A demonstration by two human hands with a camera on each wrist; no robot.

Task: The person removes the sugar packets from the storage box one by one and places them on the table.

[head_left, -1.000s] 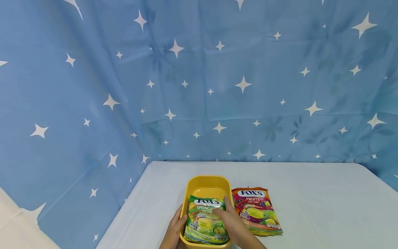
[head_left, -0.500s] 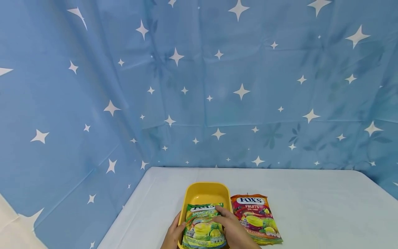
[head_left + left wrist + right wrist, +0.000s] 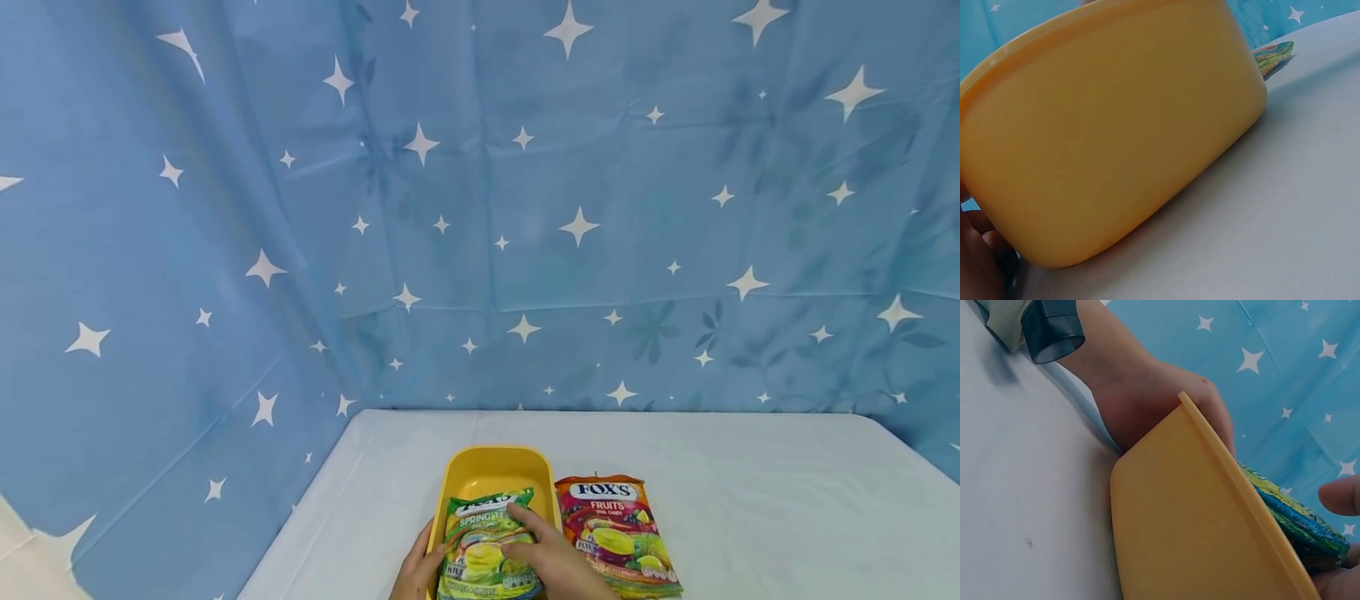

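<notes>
A yellow plastic tub sits near the front of the white table, its far inside bare in the head view. My left hand grips its left wall, thumb over the rim. Inside lies a green FOX'S Spring Tea candy bag, slightly tilted. My right hand holds this bag by its right side, with fingers and thumb across its printed face. In the right wrist view, the bag's blue-green edge rises above the tub's rim, beside the right hand's thumb. The left wrist view is mostly filled by the tub's outer wall.
A red FOX'S Fruits candy bag lies flat on the table, just right of the tub. White cloth covers the table. Behind and to the left hangs a blue curtain with white stars.
The head view has tilted up, so everything sits lower in it. My right hand's index finger has moved left from the bag's right edge onto its face, and the green bag has turned slightly.
</notes>
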